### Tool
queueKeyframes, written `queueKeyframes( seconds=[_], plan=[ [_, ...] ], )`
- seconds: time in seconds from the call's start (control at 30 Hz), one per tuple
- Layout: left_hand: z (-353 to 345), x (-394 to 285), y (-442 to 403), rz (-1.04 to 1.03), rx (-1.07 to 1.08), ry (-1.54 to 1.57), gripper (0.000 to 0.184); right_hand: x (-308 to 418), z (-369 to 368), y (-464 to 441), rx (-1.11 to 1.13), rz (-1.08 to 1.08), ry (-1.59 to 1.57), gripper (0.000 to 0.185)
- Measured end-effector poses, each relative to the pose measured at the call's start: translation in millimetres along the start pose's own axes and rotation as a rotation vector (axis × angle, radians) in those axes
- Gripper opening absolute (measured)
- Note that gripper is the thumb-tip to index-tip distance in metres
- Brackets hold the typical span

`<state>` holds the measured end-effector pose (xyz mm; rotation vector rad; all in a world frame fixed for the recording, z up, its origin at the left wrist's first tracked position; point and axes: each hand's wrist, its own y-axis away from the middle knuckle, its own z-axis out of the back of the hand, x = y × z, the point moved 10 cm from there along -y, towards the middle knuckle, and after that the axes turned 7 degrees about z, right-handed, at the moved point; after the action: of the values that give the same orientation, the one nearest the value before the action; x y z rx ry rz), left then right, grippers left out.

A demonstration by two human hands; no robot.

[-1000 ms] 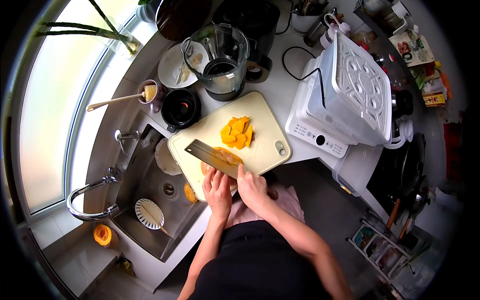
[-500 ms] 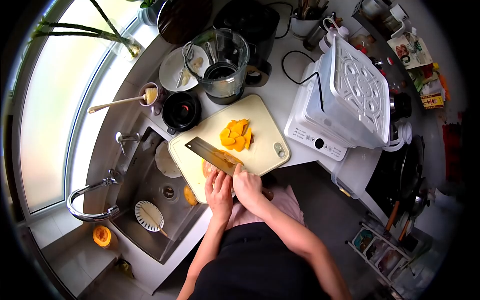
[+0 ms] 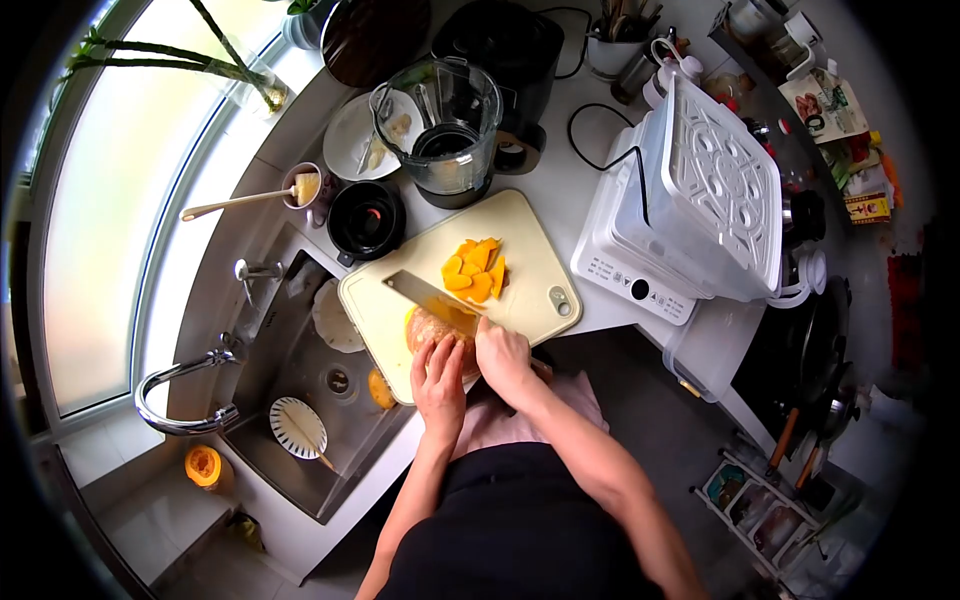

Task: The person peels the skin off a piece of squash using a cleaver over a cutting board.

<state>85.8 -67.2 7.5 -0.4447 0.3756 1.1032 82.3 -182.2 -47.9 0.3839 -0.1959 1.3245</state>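
My right hand [image 3: 503, 358] is closed round the handle of a cleaver [image 3: 424, 297], whose broad blade slants up and left over a cream cutting board [image 3: 520, 225]. Just left of the blade is a piece of pumpkin [image 3: 434, 330] with tan, mottled skin and an orange edge. The fingers of my left hand [image 3: 440, 385] press on its near side, holding it against the board. Beyond the blade lies a small heap of orange pumpkin slices [image 3: 474, 270]. The contact between blade and pumpkin is partly hidden.
Behind the board stand a clear blender jug [image 3: 440, 130], a black round bowl-like part [image 3: 366, 222] and a white plate [image 3: 345, 135]. To the left is a steel sink [image 3: 345, 440] holding a striped dish [image 3: 298, 428]. A white appliance [image 3: 640, 270] stands right; a cut pumpkin [image 3: 207, 467] sits lower left.
The cleaver has shifted slightly right and its blade has tilted, leaving more of the pumpkin's skin in sight. My left hand stays nearly in place on the pumpkin.
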Motion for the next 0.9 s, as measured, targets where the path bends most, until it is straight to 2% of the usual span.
queueKeyframes(
  seconds=[0.07,0.13,0.23,0.33,0.37,0.4,0.47,0.5,0.63,0.7,0.8,0.9],
  plan=[
    [-8.8,6.2,3.0,0.011,0.040,0.002,0.035,-6.8,8.6,-5.3,0.021,-0.020,-0.017,0.026],
    [-8.5,6.5,4.6,0.032,0.035,0.001,0.034,-13.9,41.1,8.5,-0.107,0.000,-0.110,0.031],
    [-5.2,4.3,1.4,0.014,0.025,0.007,0.034,-45.9,46.4,9.4,-0.068,-0.066,-0.320,0.029],
    [-1.6,16.9,3.3,0.186,-0.004,0.150,0.066,-64.5,45.6,18.3,-0.001,-0.054,-0.343,0.026],
    [-11.0,29.9,7.4,0.312,0.048,0.164,0.096,-66.7,42.1,26.7,0.003,-0.026,-0.351,0.027],
    [-18.8,29.6,8.5,0.322,0.041,0.163,0.096,-67.4,39.1,35.8,0.011,0.000,-0.359,0.027],
    [-36.6,54.9,19.0,0.668,-0.043,0.330,0.112,-67.5,36.3,45.1,0.019,0.006,-0.372,0.027],
    [-45.7,60.1,18.5,0.772,-0.015,0.303,0.118,-69.1,35.4,48.0,0.019,-0.025,-0.384,0.026],
    [-44.7,61.6,8.8,0.749,-0.089,0.159,0.117,-71.0,31.3,44.3,0.036,-0.061,-0.400,0.025],
    [-42.8,61.6,-0.7,0.607,-0.017,0.185,0.116,-67.5,33.5,40.8,0.020,-0.028,-0.423,0.025],
    [-39.8,66.5,-18.4,0.506,0.091,0.178,0.114,-59.2,31.9,41.4,0.013,0.008,-0.421,0.028],
    [-38.0,65.6,-15.8,0.514,0.082,0.175,0.113,-51.0,31.1,48.6,0.015,0.041,-0.370,0.034]
  ],
)
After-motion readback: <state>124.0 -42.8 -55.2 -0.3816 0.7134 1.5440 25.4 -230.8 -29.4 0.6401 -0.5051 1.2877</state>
